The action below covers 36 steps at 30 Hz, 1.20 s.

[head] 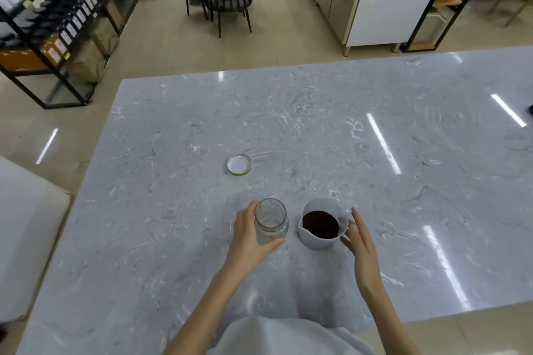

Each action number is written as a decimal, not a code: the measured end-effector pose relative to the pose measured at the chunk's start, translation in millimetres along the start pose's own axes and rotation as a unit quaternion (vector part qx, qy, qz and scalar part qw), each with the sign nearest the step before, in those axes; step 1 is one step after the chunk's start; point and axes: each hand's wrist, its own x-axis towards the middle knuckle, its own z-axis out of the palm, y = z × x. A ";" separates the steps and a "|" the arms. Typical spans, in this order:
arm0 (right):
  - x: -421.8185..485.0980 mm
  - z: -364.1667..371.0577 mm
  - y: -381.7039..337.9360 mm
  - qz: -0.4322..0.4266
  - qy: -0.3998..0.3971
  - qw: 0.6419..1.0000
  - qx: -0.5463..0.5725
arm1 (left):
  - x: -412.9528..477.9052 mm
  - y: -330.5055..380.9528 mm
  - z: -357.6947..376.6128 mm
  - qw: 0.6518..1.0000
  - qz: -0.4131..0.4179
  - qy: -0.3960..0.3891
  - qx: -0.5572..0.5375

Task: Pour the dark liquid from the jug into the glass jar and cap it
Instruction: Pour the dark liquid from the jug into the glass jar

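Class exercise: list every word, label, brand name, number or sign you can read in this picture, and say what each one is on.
No text can be read.
Bottles on the shelf: pale labels, too small and blurred to read.
Lid: plain white inside, no print.
Glass jar, held by the left hand: no label visible.
Jug, by the right hand: plain, no markings seen.

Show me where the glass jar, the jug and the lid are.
glass jar (272, 219): head view, on its clear side wall.
jug (313, 242): head view, on its white outer wall below the spout.
lid (239, 164): head view, on its white inner face.
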 end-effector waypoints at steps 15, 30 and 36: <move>46.3 7.3 -20.0 -0.037 -0.194 0.978 -0.060 | -3.4 -2.7 -1.4 1.000 -0.010 -0.004 0.008; 13.0 14.5 8.6 -0.117 -0.138 0.980 -0.078 | -11.0 0.0 7.7 0.999 -0.017 0.045 0.019; 16.5 22.6 14.2 -0.131 -0.112 0.983 -0.061 | -38.8 4.4 17.9 0.989 -0.040 0.138 -0.041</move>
